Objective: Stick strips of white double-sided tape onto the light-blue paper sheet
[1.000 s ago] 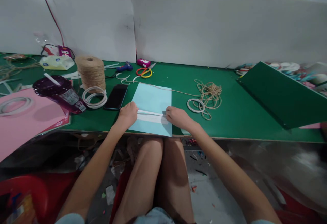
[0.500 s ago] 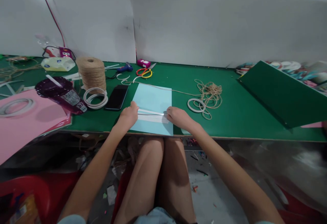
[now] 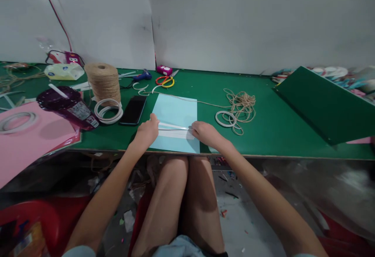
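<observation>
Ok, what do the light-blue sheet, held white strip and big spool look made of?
Light-blue sheet: likely matte paper or card, flat with crisp edges. White strip: paper or plastic, unclear; thin and slightly shiny. Big spool: dull, coarse twine, probably jute, with tan wound strands.

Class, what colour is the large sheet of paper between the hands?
The sheet of paper is pale blue, best seen in the head view.

From the person's head, the camera looked forward and down, close over the lap [image 3: 164,198] and table [image 3: 269,132], toward the wall [image 3: 222,26].
</observation>
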The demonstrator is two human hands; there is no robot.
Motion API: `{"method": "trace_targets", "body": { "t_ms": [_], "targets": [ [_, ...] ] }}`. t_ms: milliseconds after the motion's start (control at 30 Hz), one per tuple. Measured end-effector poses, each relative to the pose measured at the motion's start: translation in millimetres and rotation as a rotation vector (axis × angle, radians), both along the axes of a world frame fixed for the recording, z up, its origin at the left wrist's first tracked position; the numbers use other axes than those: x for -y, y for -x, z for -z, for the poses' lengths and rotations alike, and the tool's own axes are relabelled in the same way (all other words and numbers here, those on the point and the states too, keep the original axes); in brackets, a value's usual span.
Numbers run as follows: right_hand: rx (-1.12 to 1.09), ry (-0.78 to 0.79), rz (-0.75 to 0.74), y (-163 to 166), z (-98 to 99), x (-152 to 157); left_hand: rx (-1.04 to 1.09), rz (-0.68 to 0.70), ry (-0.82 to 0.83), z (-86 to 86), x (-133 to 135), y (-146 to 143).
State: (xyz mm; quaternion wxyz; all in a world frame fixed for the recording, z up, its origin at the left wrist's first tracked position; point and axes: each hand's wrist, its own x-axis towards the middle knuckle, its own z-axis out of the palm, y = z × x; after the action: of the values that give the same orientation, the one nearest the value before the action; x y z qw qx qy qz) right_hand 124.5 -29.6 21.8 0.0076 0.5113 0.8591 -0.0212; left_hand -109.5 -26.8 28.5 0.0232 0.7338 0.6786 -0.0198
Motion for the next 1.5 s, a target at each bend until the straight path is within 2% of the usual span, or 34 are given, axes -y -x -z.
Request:
{"method": "trace_targets", "body": {
  "t_ms": [433, 567, 700, 900, 1067, 1200, 1333, 1500],
  "targets": [
    [0.014, 0.013, -0.016, 0.0, -2.2, -2.0, 0.075, -0.02, -0.006, 5.3, -4.1, 5.2],
    [-0.053, 0.067, -0.074, -1.5, -6.3, -9.4, 0.153, 0.051, -0.043, 13.4, -14.3, 16.0],
    [-0.134, 0.043, -0.098, -3.4, -7.3, -8.5, 0.179, 0.096, -0.104, 21.5, -20.9, 21.7],
    [-0.236, 0.006, -0.061, -3.2, 1.5, -4.9, 0.199, 0.082, -0.059, 16.3, -18.6, 19.9],
    [-0.111, 0.007, 0.013, -0.6, -1.0, -5.7, 0.226, 0.066, -0.033, 10.1, -20.3, 19.9],
    [0.013, 0.097, 0.092, 1.8, -2.4, -7.7, 0.268, 0.071, -0.057, 17.4, -26.3, 23.0],
    [0.057, 0.165, 0.098, 3.5, 1.1, -11.6, 0.279, 0.066, -0.058, 25.3, -30.9, 25.4],
    [0.077, 0.177, 0.091, 5.0, 1.1, -14.4, 0.249, 0.084, -0.051, 24.9, -32.5, 24.2]
  ]
}}
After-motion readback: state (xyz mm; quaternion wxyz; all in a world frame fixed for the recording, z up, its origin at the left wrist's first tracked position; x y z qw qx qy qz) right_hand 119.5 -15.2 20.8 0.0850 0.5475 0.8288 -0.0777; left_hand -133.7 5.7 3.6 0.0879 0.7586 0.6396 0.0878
